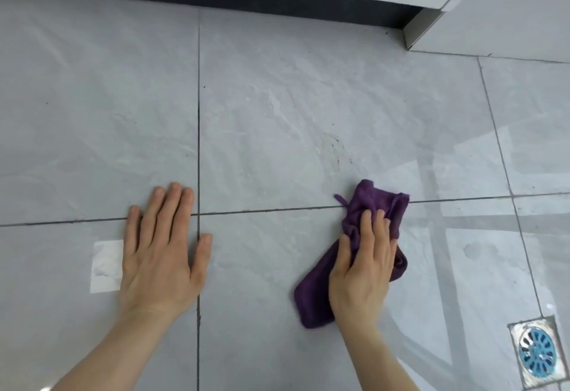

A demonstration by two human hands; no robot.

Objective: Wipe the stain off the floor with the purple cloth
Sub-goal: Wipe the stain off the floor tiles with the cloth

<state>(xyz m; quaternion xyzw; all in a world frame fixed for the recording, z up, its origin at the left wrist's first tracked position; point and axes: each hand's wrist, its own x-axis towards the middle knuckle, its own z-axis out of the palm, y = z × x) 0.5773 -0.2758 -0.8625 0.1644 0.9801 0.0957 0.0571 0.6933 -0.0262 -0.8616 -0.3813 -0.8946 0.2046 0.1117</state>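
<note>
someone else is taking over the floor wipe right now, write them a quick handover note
Left hand: open, flat on the grey tile floor, holding nothing.
Right hand: pressed flat on the purple cloth, which lies bunched on the floor across a grout line.
Stain: faint dark specks and smears on the tile just beyond the cloth's far end, not covered by it.
Done: cloth is down and under the hand.
Left: push the cloth forward over the specks and wipe until they are gone. Floor drain sits to the right, out of the way.

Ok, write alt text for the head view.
A right hand presses a purple cloth flat on grey floor tiles, just below faint dark specks of stain. The left hand rests flat beside it; a floor drain sits at lower right.
</note>
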